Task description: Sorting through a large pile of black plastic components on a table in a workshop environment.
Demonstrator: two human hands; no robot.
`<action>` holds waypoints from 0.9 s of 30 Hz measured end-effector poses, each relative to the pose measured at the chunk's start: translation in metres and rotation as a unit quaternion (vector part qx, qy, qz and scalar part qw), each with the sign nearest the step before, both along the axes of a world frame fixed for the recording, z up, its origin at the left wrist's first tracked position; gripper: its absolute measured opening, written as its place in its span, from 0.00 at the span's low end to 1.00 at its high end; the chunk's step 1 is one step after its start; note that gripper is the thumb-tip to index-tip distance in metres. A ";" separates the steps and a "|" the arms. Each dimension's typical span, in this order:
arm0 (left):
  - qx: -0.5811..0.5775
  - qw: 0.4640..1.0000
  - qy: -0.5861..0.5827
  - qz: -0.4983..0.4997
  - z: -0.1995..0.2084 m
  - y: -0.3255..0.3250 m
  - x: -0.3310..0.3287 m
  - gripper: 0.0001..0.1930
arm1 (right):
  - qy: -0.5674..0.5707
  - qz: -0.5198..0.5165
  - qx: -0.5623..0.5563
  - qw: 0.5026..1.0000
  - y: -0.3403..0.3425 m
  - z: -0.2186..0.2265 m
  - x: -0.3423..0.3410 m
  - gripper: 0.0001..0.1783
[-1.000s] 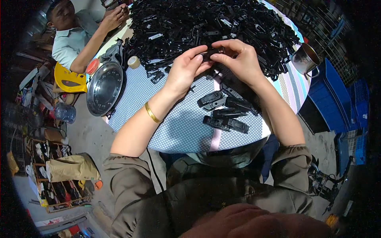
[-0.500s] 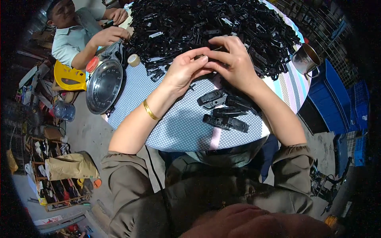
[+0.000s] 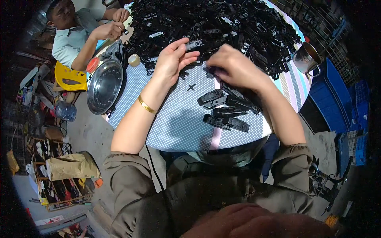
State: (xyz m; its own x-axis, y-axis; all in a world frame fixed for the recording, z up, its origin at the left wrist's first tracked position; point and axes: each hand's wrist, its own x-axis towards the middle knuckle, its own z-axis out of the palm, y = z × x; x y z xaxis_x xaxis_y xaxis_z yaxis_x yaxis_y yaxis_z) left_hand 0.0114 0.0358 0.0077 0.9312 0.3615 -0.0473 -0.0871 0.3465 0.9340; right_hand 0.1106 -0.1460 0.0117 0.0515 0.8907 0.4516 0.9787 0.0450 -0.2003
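While half-curled left hand, upper centre, holds black part, likely light, stiff, best side-gripped, right hand curls, hold unclear.

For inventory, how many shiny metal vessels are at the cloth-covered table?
2: a round silvery metal basin at the table's left edge; a silvery metal mug at its right. Others may be hidden.

Small workshop by the looks, w/ a homey side: big heap of blk plastic parts on a cloth-covered table, co-worker at its far L, bare concrete flr, blue plastic crates at R, cluttered rack at L, plus household metal mug & round metal basin.
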 end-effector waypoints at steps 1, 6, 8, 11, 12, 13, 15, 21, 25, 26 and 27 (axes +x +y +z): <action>0.004 1.000 -0.001 0.004 -0.001 -0.001 0.000 0.18 | 0.005 0.016 -0.020 1.000 0.002 -0.004 -0.003 0.18; 0.018 1.000 0.001 -0.004 0.002 -0.008 -0.003 0.19 | 0.023 -0.053 0.028 0.998 0.003 -0.005 -0.002 0.13; 0.018 1.000 0.003 -0.026 0.001 -0.013 -0.004 0.19 | 0.079 -0.109 0.153 0.979 0.005 -0.001 0.001 0.10; 0.013 0.995 0.020 -0.096 0.005 -0.026 -0.007 0.19 | 0.028 -0.174 0.198 0.964 0.002 0.004 0.001 0.11; 0.012 0.991 0.031 -0.127 0.006 -0.028 -0.009 0.19 | 0.002 -0.172 0.213 0.962 0.003 0.003 -0.002 0.11; 0.003 0.987 0.020 -0.162 0.003 -0.029 -0.010 0.18 | -0.025 -0.170 0.226 0.959 0.005 0.002 -0.003 0.12; 0.015 0.987 0.021 -0.157 0.003 -0.034 -0.013 0.17 | -0.067 -0.121 0.216 0.967 0.009 -0.001 -0.005 0.13; -0.017 0.992 -0.016 -0.120 0.000 -0.027 -0.010 0.16 | -0.039 -0.056 0.212 0.975 0.010 0.000 -0.010 0.13; 0.006 0.996 -0.007 -0.087 0.000 -0.025 -0.010 0.16 | 0.022 -0.040 0.210 0.977 0.008 0.000 -0.006 0.11; 0.012 0.997 -0.006 -0.081 -0.001 -0.024 -0.010 0.16 | 0.005 -0.033 0.217 0.976 0.007 0.002 -0.006 0.11; 0.031 0.997 0.016 -0.064 0.004 -0.027 -0.011 0.16 | -0.021 -0.030 0.206 0.978 0.006 0.004 -0.005 0.11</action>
State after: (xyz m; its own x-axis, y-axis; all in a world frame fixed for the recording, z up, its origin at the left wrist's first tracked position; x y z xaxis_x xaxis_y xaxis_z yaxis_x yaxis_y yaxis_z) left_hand 0.0008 0.0089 0.0120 0.9684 0.2425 -0.0584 -0.0159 0.2936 0.9558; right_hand 0.1055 -0.1402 0.0155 0.0720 0.6281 0.7748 0.9889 0.0562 -0.1374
